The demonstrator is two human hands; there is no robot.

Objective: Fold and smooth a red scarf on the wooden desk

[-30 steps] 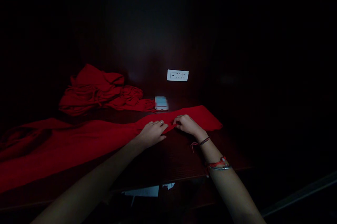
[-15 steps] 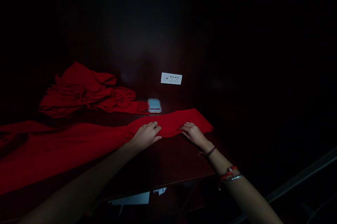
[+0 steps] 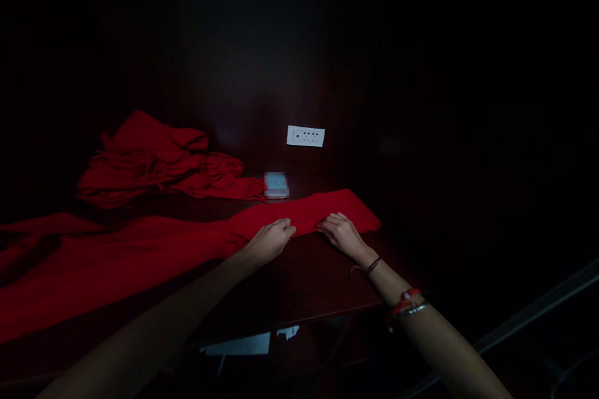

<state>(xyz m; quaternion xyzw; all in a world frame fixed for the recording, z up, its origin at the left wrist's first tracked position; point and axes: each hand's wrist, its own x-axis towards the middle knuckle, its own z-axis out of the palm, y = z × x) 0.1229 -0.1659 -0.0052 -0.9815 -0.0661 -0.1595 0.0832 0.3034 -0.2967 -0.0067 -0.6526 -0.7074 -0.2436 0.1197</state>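
The long red cloth [image 3: 173, 249] runs off the left edge, so its far end is cut off. Both arms [image 3: 435, 330] are cut off too — they leave at the bottom. The left hand [image 3: 271, 240] hides most of its own fingertips and a bit of cloth. On the right hand [image 3: 341, 231], it is too dim to tell if the fingertips pinch. The phone-like thing [image 3: 276, 185] is all blurry squares (you can't read it). Marks on the paper [image 3: 246, 345] below the tabletop [image 3: 299, 286] are too small — and too dark — to read.
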